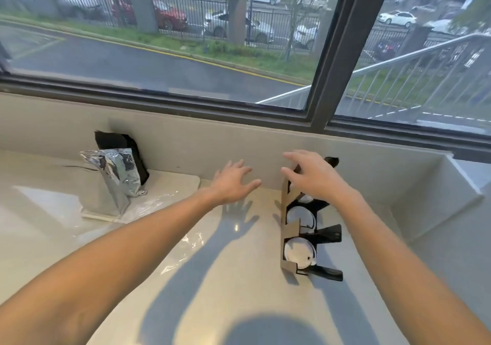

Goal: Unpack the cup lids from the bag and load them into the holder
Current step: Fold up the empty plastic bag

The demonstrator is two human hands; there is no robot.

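Seemingly finished loading, both hands, left hand and right hand, hover spread and empty over the cardboard lid holder at two o'clock, white lids slotted inside.

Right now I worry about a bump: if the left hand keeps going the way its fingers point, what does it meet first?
Probably the wall under the window; nothing lies between it and the left hand, though depth is unclear.

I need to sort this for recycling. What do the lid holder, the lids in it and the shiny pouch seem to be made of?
Holder: looks like brown cardboard, matte, with folded edges and black dividers. Lids: probably thin white plastic, smooth, faintly glossy. Pouch: apparently metallic foil or foil-coated film, mirror-shiny and crinkled.
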